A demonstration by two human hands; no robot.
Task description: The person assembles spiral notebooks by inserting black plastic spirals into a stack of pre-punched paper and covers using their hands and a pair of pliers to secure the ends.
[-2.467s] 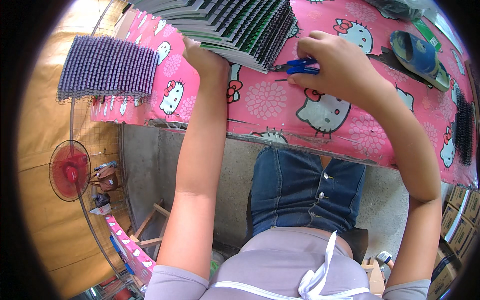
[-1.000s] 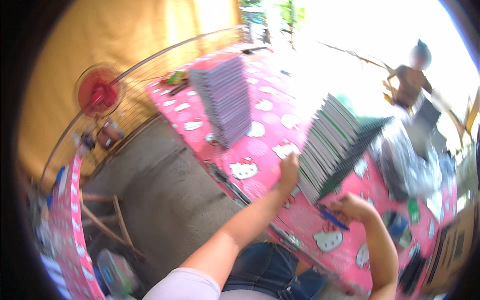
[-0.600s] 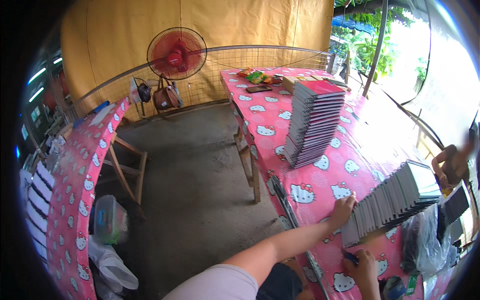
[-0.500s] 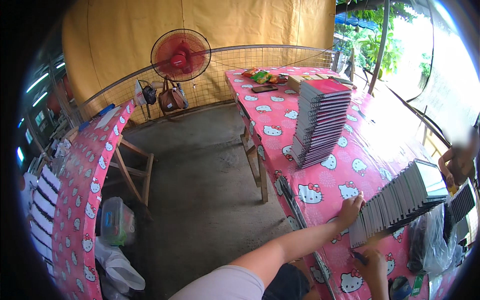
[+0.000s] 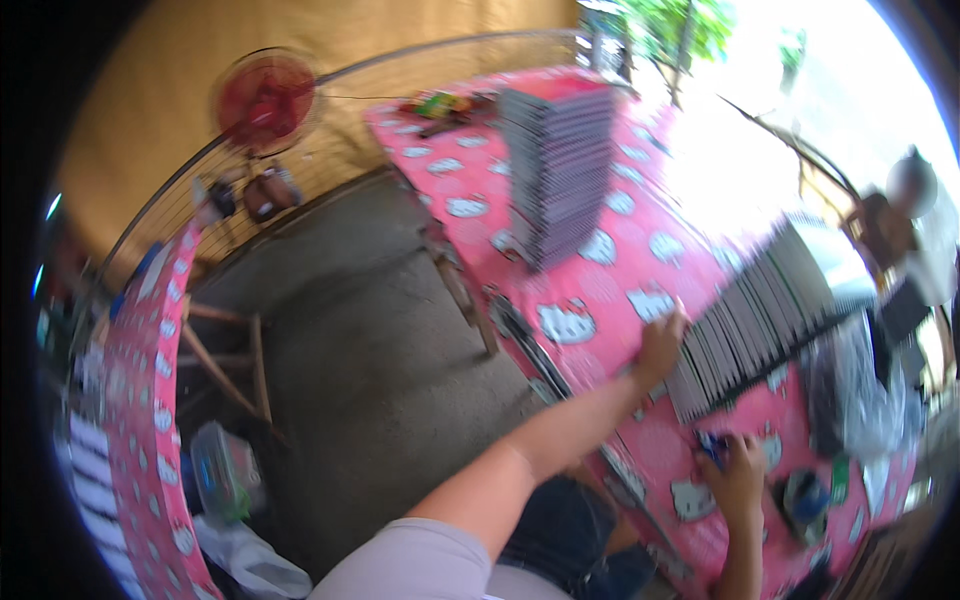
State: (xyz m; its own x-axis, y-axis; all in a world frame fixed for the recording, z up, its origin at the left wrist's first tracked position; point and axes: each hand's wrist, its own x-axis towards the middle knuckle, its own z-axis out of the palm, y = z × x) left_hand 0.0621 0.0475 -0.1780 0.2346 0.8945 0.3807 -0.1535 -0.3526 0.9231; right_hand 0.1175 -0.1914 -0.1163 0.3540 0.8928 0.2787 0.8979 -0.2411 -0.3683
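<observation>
A leaning stack of spiral-bound notebooks (image 5: 755, 315) stands at the right on the pink table (image 5: 590, 350), its dark coils facing me. My left hand (image 5: 662, 345) lies against the stack's left side, fingers stretched out and touching the covers. Just below the coils, my right hand (image 5: 738, 475) is closed around a small blue-handled tool (image 5: 712, 447). The tool's tip is blurred, so its exact kind cannot be made out. Farther back, a tall upright stack of spiral notebooks (image 5: 560, 170) stands on the same table.
To the right are a clear plastic bag (image 5: 860, 385) and a dark round object (image 5: 803, 495). A person (image 5: 890, 225) is beyond the table. At left, a second pink-covered table (image 5: 140, 400) stands beside a plastic box (image 5: 225, 470). A red fan (image 5: 265, 100) hangs at the back.
The view has swung, so the whole scene sits farther left and higher, with blur. Both hands stay by the leaning stack; the right still grips the blue-handled tool.
</observation>
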